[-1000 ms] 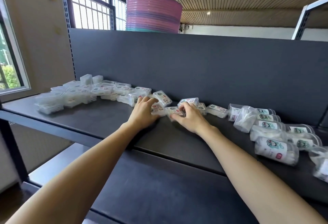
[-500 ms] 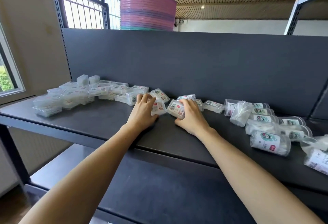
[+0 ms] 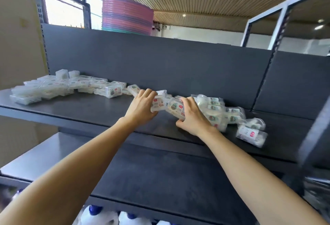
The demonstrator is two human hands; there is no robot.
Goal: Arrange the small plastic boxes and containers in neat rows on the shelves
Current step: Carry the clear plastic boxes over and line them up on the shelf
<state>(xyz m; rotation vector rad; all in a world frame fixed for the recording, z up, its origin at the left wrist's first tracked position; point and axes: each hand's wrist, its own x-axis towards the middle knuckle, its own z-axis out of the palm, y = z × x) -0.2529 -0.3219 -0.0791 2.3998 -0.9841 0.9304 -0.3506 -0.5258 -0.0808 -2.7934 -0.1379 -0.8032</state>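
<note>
My left hand (image 3: 142, 107) grips a small clear box (image 3: 157, 105), fingers curled over its top. My right hand (image 3: 192, 116) holds a second box (image 3: 175, 108), tilted, fingers wrapped over its far side and thumb below. Both boxes sit near the middle of the dark upper shelf (image 3: 89, 108), touching each other. A loose cluster of boxes (image 3: 59, 87) lies far left; bagged cylindrical containers (image 3: 232, 117) lie just right of my right hand

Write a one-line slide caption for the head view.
Left hand and right hand each hold a small plastic box on the dark shelf, between scattered boxes.
</note>
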